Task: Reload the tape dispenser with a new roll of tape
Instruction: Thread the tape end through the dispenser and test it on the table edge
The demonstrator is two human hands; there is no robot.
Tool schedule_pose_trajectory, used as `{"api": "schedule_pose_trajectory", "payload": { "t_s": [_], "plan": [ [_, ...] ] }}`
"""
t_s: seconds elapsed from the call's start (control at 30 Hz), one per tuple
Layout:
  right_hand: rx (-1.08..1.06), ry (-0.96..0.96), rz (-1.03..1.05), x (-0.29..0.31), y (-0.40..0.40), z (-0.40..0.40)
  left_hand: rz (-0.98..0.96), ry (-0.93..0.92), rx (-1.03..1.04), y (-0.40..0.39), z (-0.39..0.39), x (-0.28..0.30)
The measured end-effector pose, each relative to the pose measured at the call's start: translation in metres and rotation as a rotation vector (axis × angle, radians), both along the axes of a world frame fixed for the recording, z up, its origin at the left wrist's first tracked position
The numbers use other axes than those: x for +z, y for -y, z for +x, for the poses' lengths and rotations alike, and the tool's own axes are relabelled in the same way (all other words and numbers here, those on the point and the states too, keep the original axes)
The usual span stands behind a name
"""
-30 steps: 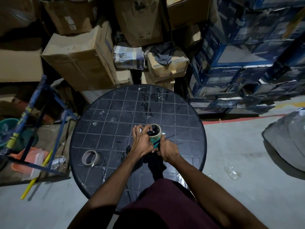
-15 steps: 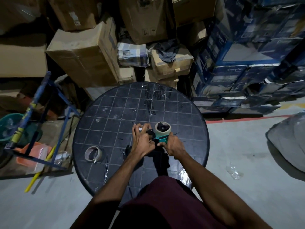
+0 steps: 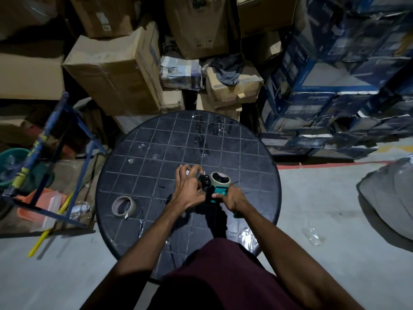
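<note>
A teal tape dispenser (image 3: 220, 190) stands above the round black grid-top table (image 3: 143, 162), gripped by its handle in my right hand (image 3: 230, 196). A pale roll of tape (image 3: 220, 179) sits on the dispenser, its dark core facing up. My left hand (image 3: 190, 186) is just left of the roll, fingers pinched at the black front part of the dispenser (image 3: 204, 180); a pale strip shows at the fingertips. A second, near-empty tape roll (image 3: 123, 206) lies flat on the table's left side.
Stacked cardboard boxes (image 3: 116, 70) crowd behind the table, blue printed cartons (image 3: 312, 90) at the back right. A blue metal frame (image 3: 55, 135), a yellow pole (image 3: 49, 229) and an orange basket (image 3: 33, 209) stand left. A grey covered shape (image 3: 388, 198) lies right. Crumpled plastic (image 3: 312, 236) on the floor.
The roll has shifted right of my left hand and now sits clear of its fingers. My left fingers moved from the roll to the dispenser's front. The camera view shifted slightly.
</note>
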State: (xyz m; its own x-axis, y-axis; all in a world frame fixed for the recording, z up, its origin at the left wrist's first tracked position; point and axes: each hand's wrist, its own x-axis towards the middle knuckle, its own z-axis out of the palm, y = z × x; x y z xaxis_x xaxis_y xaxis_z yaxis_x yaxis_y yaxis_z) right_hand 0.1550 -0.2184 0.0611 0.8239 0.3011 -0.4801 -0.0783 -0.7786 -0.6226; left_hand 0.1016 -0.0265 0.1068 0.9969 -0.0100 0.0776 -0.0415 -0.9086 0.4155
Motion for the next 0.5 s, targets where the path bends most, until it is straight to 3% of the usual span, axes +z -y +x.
{"api": "schedule_pose_trajectory", "payload": {
  "t_s": [0.5],
  "plan": [
    [-0.177, -0.318, 0.196, 0.016, 0.001, 0.000, 0.045, -0.105, -0.110, -0.024, 0.040, 0.030]
  ]
}}
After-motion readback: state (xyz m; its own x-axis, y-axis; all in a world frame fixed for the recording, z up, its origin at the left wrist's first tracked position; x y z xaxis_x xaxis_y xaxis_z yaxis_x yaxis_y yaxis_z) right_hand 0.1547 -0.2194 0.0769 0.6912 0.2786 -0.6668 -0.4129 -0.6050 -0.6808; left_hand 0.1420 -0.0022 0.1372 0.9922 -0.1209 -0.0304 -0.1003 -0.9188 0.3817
